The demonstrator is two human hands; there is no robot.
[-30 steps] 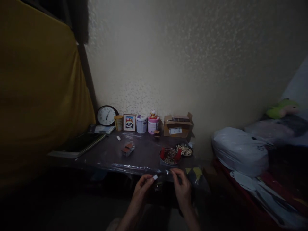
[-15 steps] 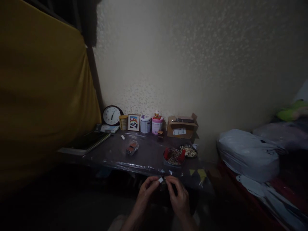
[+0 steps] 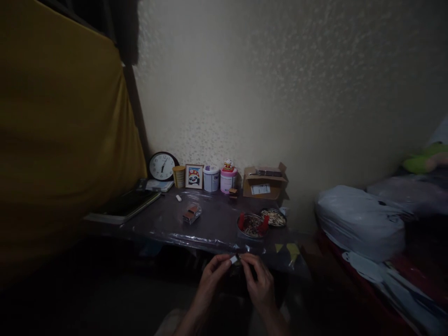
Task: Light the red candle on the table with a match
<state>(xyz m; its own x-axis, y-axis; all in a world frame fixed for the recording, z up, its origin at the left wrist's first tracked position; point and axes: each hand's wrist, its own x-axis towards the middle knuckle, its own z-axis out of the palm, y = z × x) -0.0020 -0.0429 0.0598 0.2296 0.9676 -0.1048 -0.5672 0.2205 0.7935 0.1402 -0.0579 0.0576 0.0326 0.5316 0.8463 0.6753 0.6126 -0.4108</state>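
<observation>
Just beyond the near edge of the table (image 3: 213,224), my two hands meet fingertip to fingertip. Between the thumb and forefinger of my left hand (image 3: 212,277) is a small white rectangular piece (image 3: 234,259). My right hand (image 3: 261,282) pinches at the piece's dark end; what exactly its fingertips hold is too small and dim to make out. Past my hands stand a round dish (image 3: 252,232) with small dark bits and red pieces in it, and a second round dish (image 3: 276,223) of pale slivers. A brown block in clear wrap (image 3: 192,213) lies to the left.
Along the wall stand a clock (image 3: 162,166), a yellow cup (image 3: 178,177), a panda picture (image 3: 194,177), two lidded tubs (image 3: 211,179) and an open cardboard box (image 3: 261,186). A small white object (image 3: 178,198) lies on the table. Bags (image 3: 360,221) are piled at right.
My hands have risen very slightly, and the white piece has tilted a little and shows more of its face. The things on the table stay put.
</observation>
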